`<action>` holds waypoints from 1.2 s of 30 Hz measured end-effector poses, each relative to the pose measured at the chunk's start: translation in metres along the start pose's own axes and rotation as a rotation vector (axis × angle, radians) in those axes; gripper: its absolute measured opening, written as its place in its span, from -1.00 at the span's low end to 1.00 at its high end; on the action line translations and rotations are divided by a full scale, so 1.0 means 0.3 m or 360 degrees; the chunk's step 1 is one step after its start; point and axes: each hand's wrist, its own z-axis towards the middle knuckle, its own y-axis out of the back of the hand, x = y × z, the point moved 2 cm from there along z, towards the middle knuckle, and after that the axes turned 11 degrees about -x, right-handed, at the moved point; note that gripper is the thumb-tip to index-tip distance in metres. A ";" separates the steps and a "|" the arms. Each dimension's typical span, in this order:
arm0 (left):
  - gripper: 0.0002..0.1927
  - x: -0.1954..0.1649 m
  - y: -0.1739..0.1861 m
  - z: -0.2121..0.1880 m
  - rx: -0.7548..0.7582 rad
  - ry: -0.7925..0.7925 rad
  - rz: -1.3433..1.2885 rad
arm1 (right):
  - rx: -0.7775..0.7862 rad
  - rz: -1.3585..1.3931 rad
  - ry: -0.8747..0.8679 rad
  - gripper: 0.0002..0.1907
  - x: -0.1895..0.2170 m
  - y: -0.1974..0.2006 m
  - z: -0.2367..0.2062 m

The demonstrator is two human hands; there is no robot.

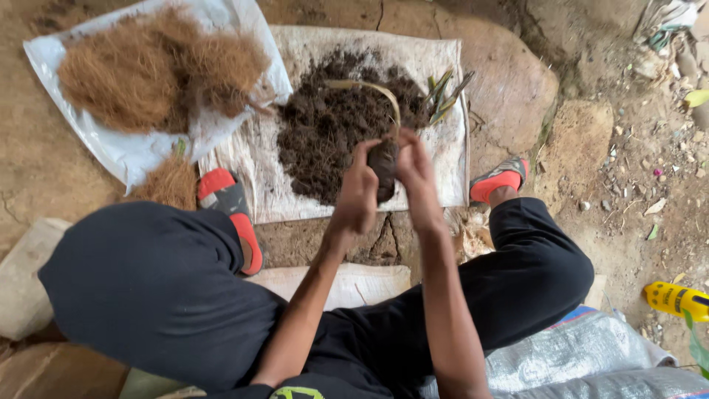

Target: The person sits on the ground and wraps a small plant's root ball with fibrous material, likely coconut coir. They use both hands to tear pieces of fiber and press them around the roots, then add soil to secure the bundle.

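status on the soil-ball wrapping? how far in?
Done: soil pile and coconut fibre are laid out on white sacks. In hand: left hand and right hand press a dark soil ball around a bent stem. Left: no fibre on the ball yet, and several cut stems lie unused beside the pile.

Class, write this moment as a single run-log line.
left hand: grips dark soil ball with curved pale stem | right hand: grips same ball | beneath: dark soil pile on white woven sack | left: brown coconut fibre heap
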 end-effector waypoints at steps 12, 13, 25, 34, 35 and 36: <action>-0.30 -0.289 0.131 -0.160 -0.0051 0.0145 0.1062 | 0.0102 0.1246 -0.0492 -0.46 -0.175 -0.162 -0.002; -0.35 -0.294 0.173 -0.141 -0.0171 0.0055 0.1002 | 0.0117 0.1174 -0.0459 -0.46 -0.166 -0.168 0.003; -0.52 -0.143 0.358 -0.030 -0.0194 -0.0309 0.0708 | 0.0092 0.1701 -0.0224 -0.47 -0.001 -0.274 -0.008; -0.60 -0.154 0.330 -0.064 -0.0190 -0.1027 0.1202 | -0.0099 0.1785 -0.0194 -0.53 0.002 -0.340 0.006; -0.65 -0.152 0.339 -0.063 -0.0196 -0.1032 0.1179 | -0.0145 0.1795 -0.0180 -0.54 -0.002 -0.345 0.008; -0.69 -0.150 0.348 -0.061 -0.0198 -0.1033 0.1156 | -0.0187 0.1824 -0.0189 -0.55 -0.006 -0.349 0.009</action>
